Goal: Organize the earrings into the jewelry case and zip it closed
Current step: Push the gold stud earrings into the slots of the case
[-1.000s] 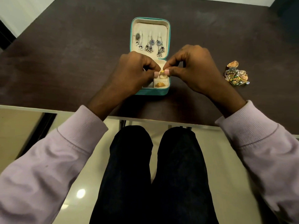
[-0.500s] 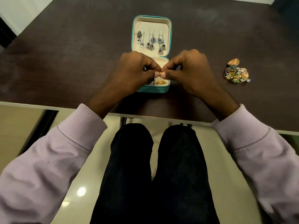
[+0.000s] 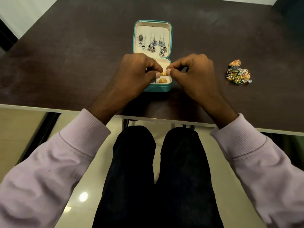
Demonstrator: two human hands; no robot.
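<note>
Both the left hand (image 3: 134, 74) and right hand (image 3: 192, 74) pinch one small gold earring (image 3: 163, 73) between their fingertips, just above the jewelry case (image 3: 171, 46) tray. A slipped pinch could drop it beyond the near rim. Open table (image 3: 65, 63) lies outward of each hand; the earring pile (image 3: 238, 73) waits well right.

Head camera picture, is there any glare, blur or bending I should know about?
Head view: a bright glare spot on the glossy floor; the table edge bows from wide-angle distortion; the loose earring pile reads soft, details unclear; the jewelry case is evenly lit.
</note>
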